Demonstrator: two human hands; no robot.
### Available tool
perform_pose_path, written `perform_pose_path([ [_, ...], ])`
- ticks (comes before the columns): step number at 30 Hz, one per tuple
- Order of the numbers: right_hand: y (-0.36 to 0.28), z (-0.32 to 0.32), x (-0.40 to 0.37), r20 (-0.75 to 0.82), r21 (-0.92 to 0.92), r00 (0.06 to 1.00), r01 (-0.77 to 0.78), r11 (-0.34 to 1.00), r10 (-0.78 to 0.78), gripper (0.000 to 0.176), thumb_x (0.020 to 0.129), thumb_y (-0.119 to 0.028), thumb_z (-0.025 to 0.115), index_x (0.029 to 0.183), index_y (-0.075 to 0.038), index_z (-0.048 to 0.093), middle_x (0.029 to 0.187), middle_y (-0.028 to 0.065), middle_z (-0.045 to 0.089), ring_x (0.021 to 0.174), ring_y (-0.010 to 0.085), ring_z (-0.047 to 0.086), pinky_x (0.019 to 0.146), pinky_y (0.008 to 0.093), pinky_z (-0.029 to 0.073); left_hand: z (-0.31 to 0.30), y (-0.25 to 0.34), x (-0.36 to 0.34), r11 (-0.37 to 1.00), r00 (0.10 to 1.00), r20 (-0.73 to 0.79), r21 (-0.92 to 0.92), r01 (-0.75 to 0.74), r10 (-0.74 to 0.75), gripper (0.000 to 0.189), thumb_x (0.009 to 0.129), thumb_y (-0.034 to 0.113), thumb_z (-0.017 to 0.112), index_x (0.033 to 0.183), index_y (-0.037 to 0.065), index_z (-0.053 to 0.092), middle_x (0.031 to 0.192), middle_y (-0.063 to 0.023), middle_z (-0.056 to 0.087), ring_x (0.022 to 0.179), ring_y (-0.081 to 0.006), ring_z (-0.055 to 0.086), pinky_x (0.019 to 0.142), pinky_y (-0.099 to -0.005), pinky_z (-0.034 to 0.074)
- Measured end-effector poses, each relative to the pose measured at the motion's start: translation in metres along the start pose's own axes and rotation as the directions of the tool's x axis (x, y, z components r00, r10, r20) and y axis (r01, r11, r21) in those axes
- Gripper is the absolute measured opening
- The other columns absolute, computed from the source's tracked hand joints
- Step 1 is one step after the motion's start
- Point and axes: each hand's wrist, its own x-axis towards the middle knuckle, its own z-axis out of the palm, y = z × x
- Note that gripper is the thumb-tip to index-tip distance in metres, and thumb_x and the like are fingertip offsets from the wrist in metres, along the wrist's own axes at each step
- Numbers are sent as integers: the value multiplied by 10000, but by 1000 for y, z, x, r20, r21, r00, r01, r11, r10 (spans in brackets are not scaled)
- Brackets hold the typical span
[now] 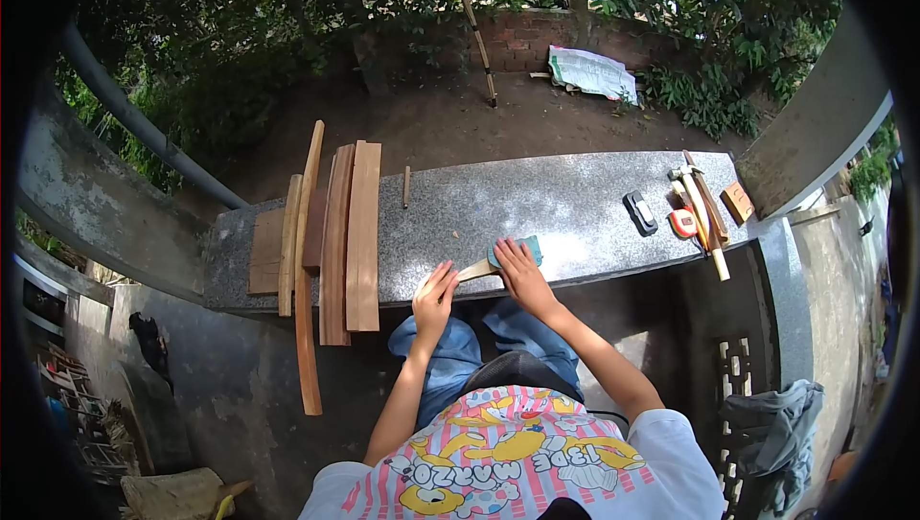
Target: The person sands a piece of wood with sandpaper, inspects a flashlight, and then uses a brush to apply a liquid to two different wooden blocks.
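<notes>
Wood strip (474, 272) lies at the counter's (565, 202) near edge, spanning both hands. Right hand (520, 271) is spread flat, palm pressing a teal pad (532, 248), possibly sandpaper, onto it. Left hand (436, 295) is open, fingertips pinning the strip. Planks (362, 232) lie left of the left hand; a tape measure (682, 223) lies well right.

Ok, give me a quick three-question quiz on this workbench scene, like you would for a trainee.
1. True or false: the right hand lies flat on a teal pad.
2. The wooden boards lie: A) to the left of both hands, B) beside the hammer, C) on the ground.
3. Fill in: the left hand rests on the end of a thin wooden ____.
Key: 1 true; 2 A; 3 strip.
</notes>
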Motion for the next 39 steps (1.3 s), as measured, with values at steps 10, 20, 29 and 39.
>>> perform_pose_path([
  [10,14,-14,-3,24,80,1000,-17,997,16,460,944,-92,519,1384,14,434,1472,178,407,1385,362,349,1141,502,258,-4,3,-1,998,998,31,-36,51,-49,195,904,124,634,1056,29,711,1199,-112,665,1193,-296,582,1014,-391,421],
  [20,-32,21,11,-2,251,998,56,966,-58,466,942,-94,516,1391,-9,429,1467,164,416,1396,361,328,1146,521,237,0,3,-1,999,1000,-11,-27,21,-21,185,897,103,639,1051,36,716,1178,-100,673,1160,-298,600,984,-387,450],
  [29,21,-7,1,3,196,989,-143,970,145,413,966,-98,497,1375,-43,478,1458,127,449,1388,359,347,1147,489,247,-2,0,-1,999,1000,-3,-27,17,-18,179,897,104,644,1036,14,713,1167,-110,679,1168,-296,601,993,-388,442],
  [39,-35,8,13,48,295,997,37,955,-53,424,970,-117,498,1384,-38,457,1463,138,434,1385,351,352,1137,506,260,-3,2,0,999,1000,-4,-36,12,-12,176,889,98,647,1032,21,716,1167,-107,679,1147,-308,609,970,-384,458],
])
